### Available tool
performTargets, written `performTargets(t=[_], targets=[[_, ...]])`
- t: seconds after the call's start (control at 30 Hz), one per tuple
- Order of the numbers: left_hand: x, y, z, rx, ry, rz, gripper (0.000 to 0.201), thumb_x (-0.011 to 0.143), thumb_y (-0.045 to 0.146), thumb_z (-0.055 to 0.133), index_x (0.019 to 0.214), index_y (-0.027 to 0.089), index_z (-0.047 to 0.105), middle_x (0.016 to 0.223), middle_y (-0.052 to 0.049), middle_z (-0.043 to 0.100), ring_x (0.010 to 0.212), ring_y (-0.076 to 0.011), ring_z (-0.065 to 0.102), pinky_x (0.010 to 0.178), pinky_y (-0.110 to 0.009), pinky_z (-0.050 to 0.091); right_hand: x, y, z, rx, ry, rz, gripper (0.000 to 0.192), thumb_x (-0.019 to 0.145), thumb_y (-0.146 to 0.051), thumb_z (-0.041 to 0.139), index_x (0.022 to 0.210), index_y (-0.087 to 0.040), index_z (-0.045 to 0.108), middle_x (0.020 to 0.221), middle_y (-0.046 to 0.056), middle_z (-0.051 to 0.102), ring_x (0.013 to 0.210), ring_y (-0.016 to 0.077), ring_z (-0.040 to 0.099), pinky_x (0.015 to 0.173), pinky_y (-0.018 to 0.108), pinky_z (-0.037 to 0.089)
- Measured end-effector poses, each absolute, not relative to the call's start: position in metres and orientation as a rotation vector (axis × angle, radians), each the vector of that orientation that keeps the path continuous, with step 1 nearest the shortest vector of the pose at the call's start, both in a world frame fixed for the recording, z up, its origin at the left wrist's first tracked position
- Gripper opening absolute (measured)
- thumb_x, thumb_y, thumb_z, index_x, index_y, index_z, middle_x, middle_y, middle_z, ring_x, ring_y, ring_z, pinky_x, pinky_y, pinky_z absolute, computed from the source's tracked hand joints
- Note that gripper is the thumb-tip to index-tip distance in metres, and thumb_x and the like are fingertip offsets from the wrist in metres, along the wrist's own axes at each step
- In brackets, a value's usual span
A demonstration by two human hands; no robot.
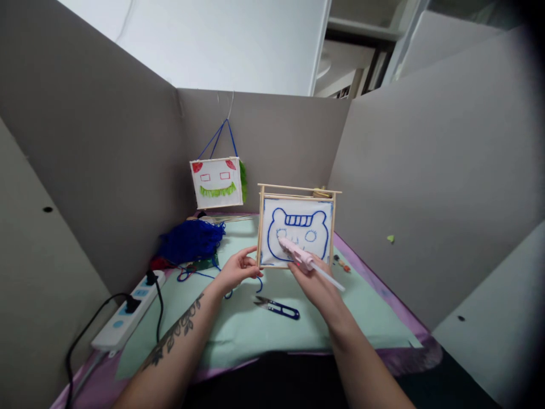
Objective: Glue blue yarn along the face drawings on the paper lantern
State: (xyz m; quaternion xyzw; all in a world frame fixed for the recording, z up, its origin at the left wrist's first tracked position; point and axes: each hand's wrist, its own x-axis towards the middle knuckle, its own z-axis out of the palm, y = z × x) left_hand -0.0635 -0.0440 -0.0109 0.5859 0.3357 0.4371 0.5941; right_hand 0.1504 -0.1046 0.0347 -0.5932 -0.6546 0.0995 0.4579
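Framed cloth (297, 227) held near upright over green sheet (238, 335), blue bear-like outline on white. On my feed, left hand (239, 271) grips its lower left corner. Right hand (314, 281) clasps pink glue gun (298, 254), nozzle before drawing's left-hand eye; whether touching, I can't tell. Below frame I see blue-handled snips (281, 309) lying on sheet. Off left, blue yarn heap (191, 241), then power strip (114, 326) nearer me. Behind, decorated panel (217, 180) hangs from blue cords (217, 139).

Leafy tattoo (186, 325) on left forearm (191, 346), black clothing (268, 380)
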Motion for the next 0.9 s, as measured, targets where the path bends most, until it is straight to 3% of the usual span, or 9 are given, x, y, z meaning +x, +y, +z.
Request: performTargets(t=[0.9], targets=[[-0.065,-0.042,-0.015,1.363,0.751,1.034,0.080,0.061,0.028,0.078,0.131,0.014,0.041,0.069,0.000,0.063,0.068,-0.0208,0.067,0.063,-0.030,0.049,0.161,-0.106,0.034,-1.444,-1.566,0.210,0.021,0.074,-0.030,0.056,0.087,-0.019,0.068,0.087,0.009,0.068,0.087,0.0287,0.064,0.078,0.041,0.050]])
